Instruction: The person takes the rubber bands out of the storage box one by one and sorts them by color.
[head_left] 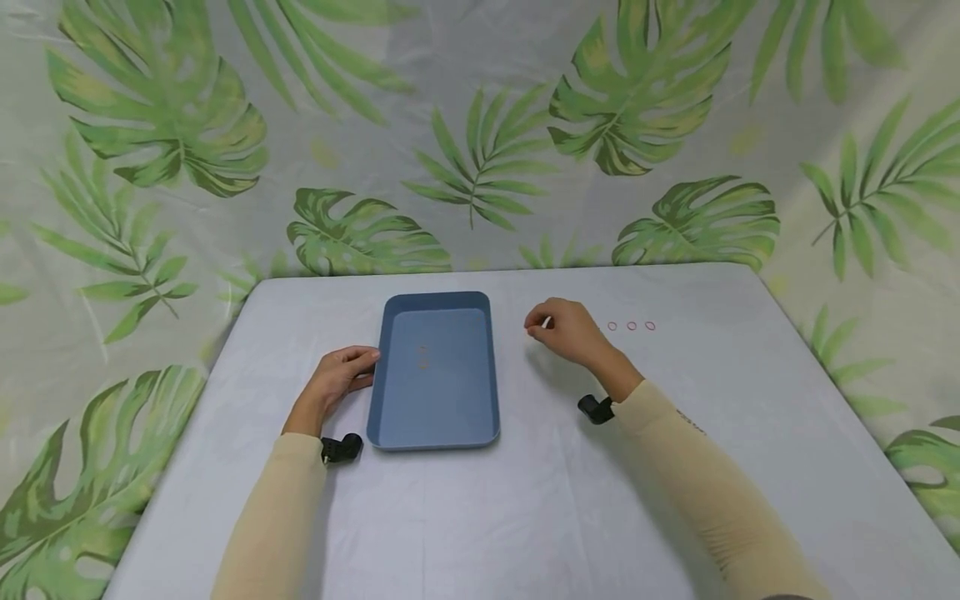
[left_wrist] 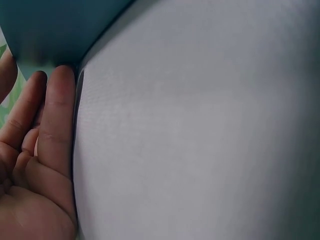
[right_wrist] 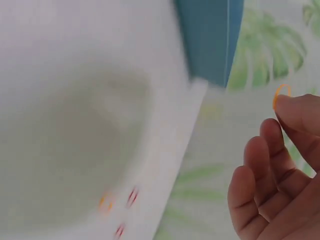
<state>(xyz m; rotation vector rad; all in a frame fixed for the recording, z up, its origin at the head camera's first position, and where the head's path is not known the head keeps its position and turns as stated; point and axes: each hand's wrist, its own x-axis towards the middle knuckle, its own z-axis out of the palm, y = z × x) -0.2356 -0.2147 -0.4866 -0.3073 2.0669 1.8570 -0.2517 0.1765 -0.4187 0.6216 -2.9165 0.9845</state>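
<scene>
My right hand [head_left: 564, 331] is raised above the table, to the right of a blue tray [head_left: 435, 417]. Thumb and fingertip pinch a thin orange loop [right_wrist: 281, 95], like a small rubber band, and the other fingers are partly bent. My left hand [head_left: 339, 379] is at the tray's left side; in the left wrist view its nearly straight fingers [left_wrist: 57, 110] touch the tray's outer wall [left_wrist: 55, 30]. Small orange loops [head_left: 423, 358] lie faintly visible inside the tray. Right of my right hand, several thin loops [head_left: 632, 326] lie in a row on the table.
A white cloth [head_left: 555, 500] covers the table. Behind it hangs a curtain [head_left: 510, 242] printed with green leaves. Each wrist carries a small black camera [head_left: 596, 409]. In the right wrist view, red loops [right_wrist: 132, 196] lie near the table's edge.
</scene>
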